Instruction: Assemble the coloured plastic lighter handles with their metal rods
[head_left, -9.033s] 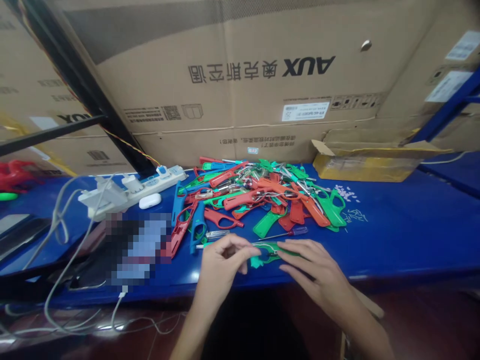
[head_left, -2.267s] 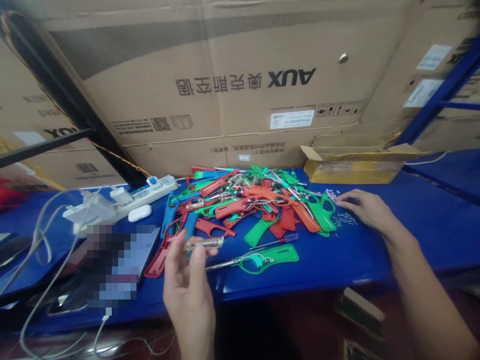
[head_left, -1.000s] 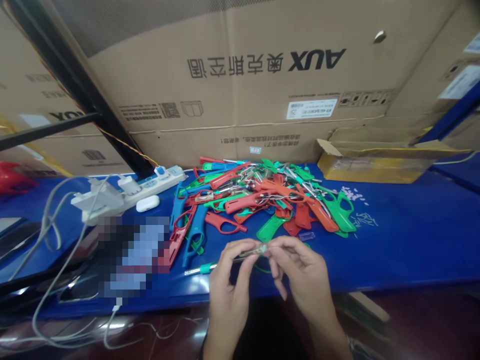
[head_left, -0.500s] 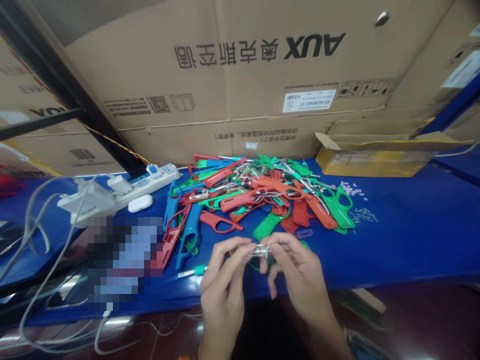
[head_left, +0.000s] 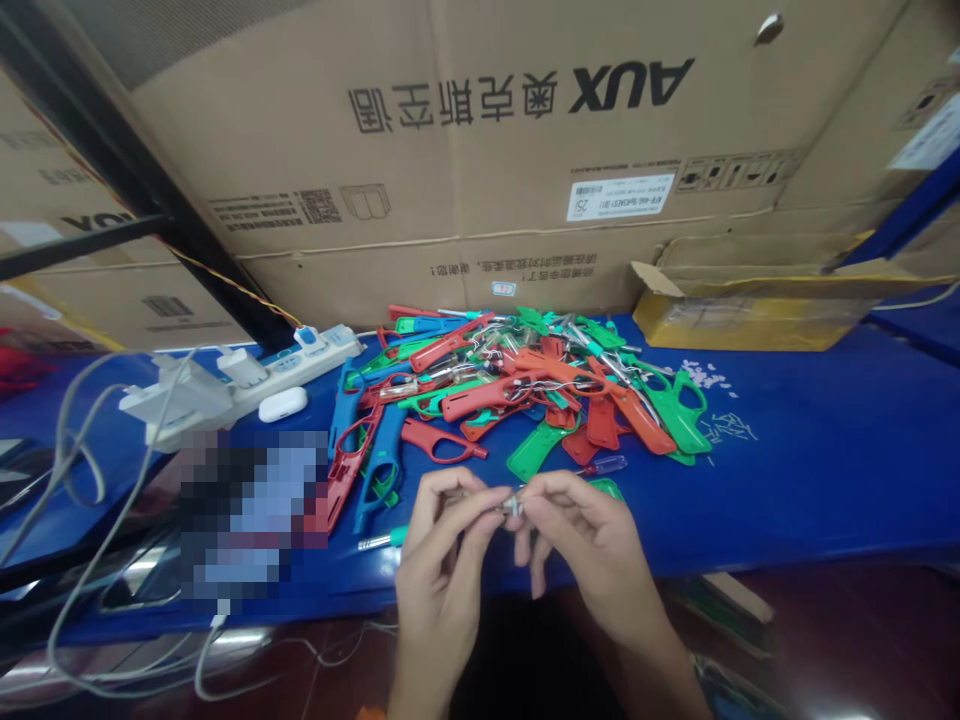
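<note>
My left hand [head_left: 448, 545] and my right hand [head_left: 589, 530] meet above the front of the blue table. Between their fingertips is a small clear lighter part [head_left: 513, 506] with a whitish end, mostly covered by the fingers. Both hands pinch it, one at each end. Just beyond them lie a screwdriver [head_left: 606, 465] with a see-through purple handle and a green lighter shell [head_left: 544, 447]. A lighter nozzle [head_left: 382, 538] with a metal tip and teal collar sticks out left of my left hand.
A heap of red, green and blue lighter shells [head_left: 480, 400] fills the table's middle. To the right are small pale pieces [head_left: 701, 376], screws [head_left: 731, 428] and a yellow-taped carton [head_left: 742, 325]. A power strip [head_left: 330, 350], earbud case [head_left: 283, 404] and pixelated device [head_left: 259, 525] sit left.
My hands have drawn closer together, and the fingers now cover more of the clear part. More of the screwdriver shows beyond my right hand.
</note>
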